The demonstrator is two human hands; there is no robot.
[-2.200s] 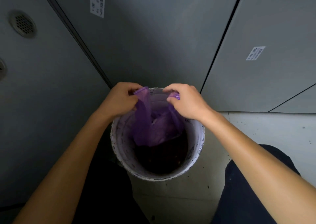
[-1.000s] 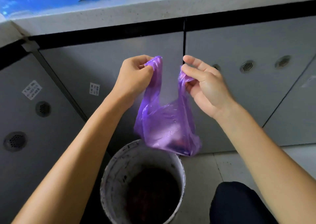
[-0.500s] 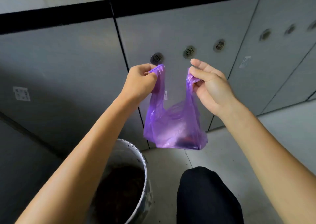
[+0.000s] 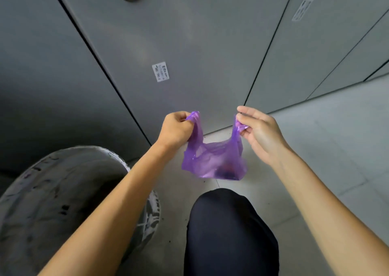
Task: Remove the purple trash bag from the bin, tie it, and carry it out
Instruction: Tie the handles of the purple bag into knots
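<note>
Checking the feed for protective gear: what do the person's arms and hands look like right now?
Both arms are bare to the frame edge, no sleeves showing. The left hand and right hand have no gloves, rings or watch visible. Dark trousers cover the knee below.

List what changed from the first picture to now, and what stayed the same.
The purple bag came up out of the bin and now hangs clear of it to the right, above the floor. Unchanged: the left hand and right hand each pinch one handle, held apart and untied.
</note>
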